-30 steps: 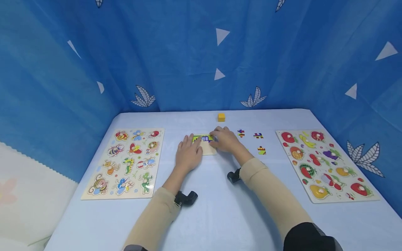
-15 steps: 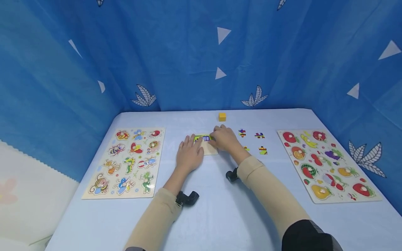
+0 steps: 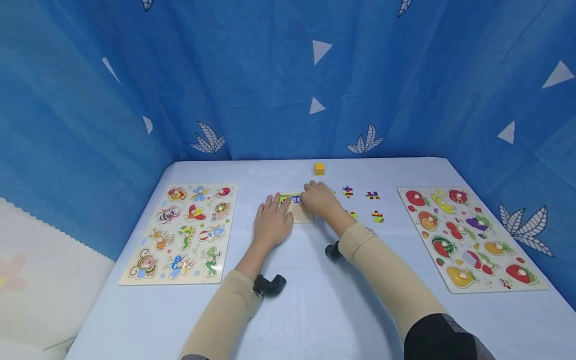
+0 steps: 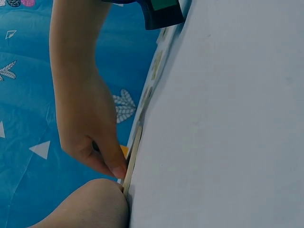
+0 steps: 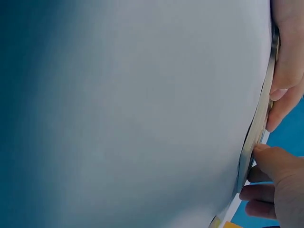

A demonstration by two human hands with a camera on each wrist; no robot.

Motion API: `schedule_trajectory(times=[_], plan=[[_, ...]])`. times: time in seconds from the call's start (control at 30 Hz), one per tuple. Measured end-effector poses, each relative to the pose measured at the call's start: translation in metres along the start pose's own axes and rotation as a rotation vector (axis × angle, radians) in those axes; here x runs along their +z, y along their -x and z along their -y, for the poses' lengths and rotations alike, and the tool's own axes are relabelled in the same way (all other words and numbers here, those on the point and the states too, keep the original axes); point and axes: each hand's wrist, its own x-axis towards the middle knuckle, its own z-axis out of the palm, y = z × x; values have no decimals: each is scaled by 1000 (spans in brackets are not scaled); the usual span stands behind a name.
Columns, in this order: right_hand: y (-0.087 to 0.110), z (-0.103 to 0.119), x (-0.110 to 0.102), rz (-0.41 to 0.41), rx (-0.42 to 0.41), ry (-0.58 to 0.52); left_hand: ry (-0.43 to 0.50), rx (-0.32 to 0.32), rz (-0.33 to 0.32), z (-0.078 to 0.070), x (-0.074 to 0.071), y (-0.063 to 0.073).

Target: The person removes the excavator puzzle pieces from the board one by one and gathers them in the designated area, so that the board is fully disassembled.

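Observation:
A small wooden puzzle board (image 3: 302, 216) lies at the middle of the table, its far strip filled with yellow-green pieces showing a purple vehicle picture (image 3: 295, 199). My left hand (image 3: 272, 222) lies with straight fingers over the board's left side. At the far right corner, my right hand (image 3: 319, 200) curls its thumb and fingers about a puzzle piece, mostly hidden under the hand. In the right wrist view, the right thumb (image 5: 270, 156) touches the board's surface and the other fingers bend past its edge. Several loose puzzle pieces (image 3: 372, 195) lie right of the hand.
A yellow cube (image 3: 319, 169) sits behind the board near the table's back edge. An insect peg puzzle (image 3: 180, 230) lies on the left, a fruit peg puzzle (image 3: 468, 235) on the right. Blue curtain (image 3: 270, 75) hangs around the table.
The right hand has shifted slightly, its fingers and thumb drawing closer together at the board's corner, and covers a little more of the strip. The left hand stays on the board.

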Motion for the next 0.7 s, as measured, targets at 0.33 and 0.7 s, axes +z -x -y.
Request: schedule_trajectory(times=[0.33, 0.7], plan=[[2, 3, -3, 45, -63, 89, -2, 0, 15, -1, 0, 0], [0, 9, -4, 70, -157, 205, 3, 8, 6, -1, -3, 1]])
